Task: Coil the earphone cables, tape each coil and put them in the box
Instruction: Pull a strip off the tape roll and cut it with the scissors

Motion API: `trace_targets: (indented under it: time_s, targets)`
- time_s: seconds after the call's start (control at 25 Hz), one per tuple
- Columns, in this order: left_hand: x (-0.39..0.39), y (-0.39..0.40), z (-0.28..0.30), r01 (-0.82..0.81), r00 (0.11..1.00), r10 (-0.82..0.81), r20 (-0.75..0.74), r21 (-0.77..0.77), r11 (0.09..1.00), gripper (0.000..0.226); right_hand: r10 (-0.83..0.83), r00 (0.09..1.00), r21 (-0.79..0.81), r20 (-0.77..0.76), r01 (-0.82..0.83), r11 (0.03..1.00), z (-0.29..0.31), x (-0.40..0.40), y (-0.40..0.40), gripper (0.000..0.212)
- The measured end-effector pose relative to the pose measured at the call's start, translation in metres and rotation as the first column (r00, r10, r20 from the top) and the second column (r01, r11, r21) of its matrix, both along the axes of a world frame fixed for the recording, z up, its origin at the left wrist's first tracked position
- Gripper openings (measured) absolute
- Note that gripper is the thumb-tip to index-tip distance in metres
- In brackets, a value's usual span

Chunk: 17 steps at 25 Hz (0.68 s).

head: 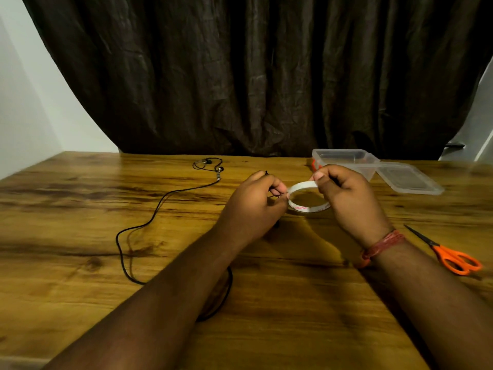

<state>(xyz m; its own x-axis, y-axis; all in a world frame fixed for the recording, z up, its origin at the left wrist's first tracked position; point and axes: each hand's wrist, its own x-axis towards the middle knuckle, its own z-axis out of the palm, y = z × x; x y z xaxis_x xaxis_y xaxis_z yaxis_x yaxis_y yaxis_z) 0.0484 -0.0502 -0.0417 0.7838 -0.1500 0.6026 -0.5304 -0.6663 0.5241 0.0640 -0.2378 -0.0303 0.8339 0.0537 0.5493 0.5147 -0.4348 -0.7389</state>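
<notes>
tape roll (pixel 306 198) between both hands | left hand (pixel 253 206) fingers pinch its rim | right hand (pixel 346 198) fingers pinch its top

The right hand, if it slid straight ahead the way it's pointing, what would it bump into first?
Probably the clear plastic box, which stands just beyond the right hand as it grips the tape roll. Depth is hard to judge, so it might pass just beside it.

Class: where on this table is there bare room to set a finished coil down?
Free: the left table beyond the earphone cable, and the near edge between the forearms. Crowded: around the tape roll in both hands, the box and the scissors.
</notes>
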Motion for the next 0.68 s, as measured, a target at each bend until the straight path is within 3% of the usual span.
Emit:
trace_targets:
  time_s: [0.4, 0.68]
  targets:
    - [0.0025, 0.0010, -0.0007, 0.021, 0.999, -0.021, -0.028, 0.006, 1.000, 0.007, 0.015, 0.999, 0.020, -0.048, -0.014, 1.000, 0.0020, -0.0010, 0.0001, 0.023]
    - [0.0037, 0.0002, -0.0028, -0.058, 0.998, 0.061, -0.026, 0.113, 0.992, 0.006, -0.050, 0.992, -0.238, 0.113, 0.076, 0.968, 0.0029, -0.0040, 0.0001, 0.017]
